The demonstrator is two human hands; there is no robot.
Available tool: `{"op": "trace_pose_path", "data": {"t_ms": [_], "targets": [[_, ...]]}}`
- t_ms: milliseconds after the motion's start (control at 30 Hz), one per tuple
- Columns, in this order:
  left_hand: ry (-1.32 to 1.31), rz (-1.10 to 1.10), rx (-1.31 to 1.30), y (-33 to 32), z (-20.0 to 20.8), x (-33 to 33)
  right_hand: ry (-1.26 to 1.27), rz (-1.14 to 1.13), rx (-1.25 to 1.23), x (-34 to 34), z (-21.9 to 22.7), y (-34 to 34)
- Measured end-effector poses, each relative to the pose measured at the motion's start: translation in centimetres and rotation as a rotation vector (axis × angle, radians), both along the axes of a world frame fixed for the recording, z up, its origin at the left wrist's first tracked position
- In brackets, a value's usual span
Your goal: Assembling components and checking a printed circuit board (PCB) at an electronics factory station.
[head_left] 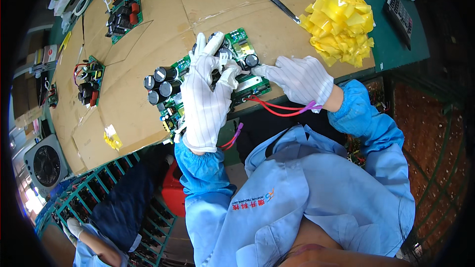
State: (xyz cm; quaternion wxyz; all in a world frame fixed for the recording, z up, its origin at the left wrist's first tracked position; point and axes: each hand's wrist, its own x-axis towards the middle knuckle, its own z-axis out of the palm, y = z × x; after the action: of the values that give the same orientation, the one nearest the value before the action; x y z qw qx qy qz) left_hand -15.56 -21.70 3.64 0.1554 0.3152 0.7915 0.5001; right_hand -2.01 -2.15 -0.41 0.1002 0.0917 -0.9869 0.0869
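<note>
A green circuit board with black cylindrical capacitors lies near the table's front edge. Across its middle rests my left hand in a white striped glove, its fingers curled over the parts and gripping the board. A white connector shows by its fingertips. My right hand, also gloved, reaches in from the right with fingers closed together beside a round black capacitor. What its fingertips pinch is too small to make out. Red wires with purple ends hang from the board's near edge.
Cardboard covers the table. Black tweezers lie beyond the board, next to a heap of yellow tape pieces. A calculator sits far right. Other circuit boards stand at left. Another person's gloved hand shows lower left.
</note>
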Motion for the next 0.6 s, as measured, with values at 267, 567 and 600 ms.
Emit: {"op": "trace_pose_path", "data": {"t_ms": [267, 567, 600], "targets": [[0.089, -0.016, -0.017, -0.1, -0.4, -0.2, 0.142, -0.100, -0.168, 0.2, 1.3, 0.6], [-0.017, -0.029, 0.026, 0.4, 0.2, 0.0, -0.167, -0.160, -0.310, -0.1, 1.4, 0.2], [-0.015, -0.027, 0.024, 0.3, 0.3, 0.1, -0.166, -0.158, -0.312, -0.3, 1.4, 0.4]]}}
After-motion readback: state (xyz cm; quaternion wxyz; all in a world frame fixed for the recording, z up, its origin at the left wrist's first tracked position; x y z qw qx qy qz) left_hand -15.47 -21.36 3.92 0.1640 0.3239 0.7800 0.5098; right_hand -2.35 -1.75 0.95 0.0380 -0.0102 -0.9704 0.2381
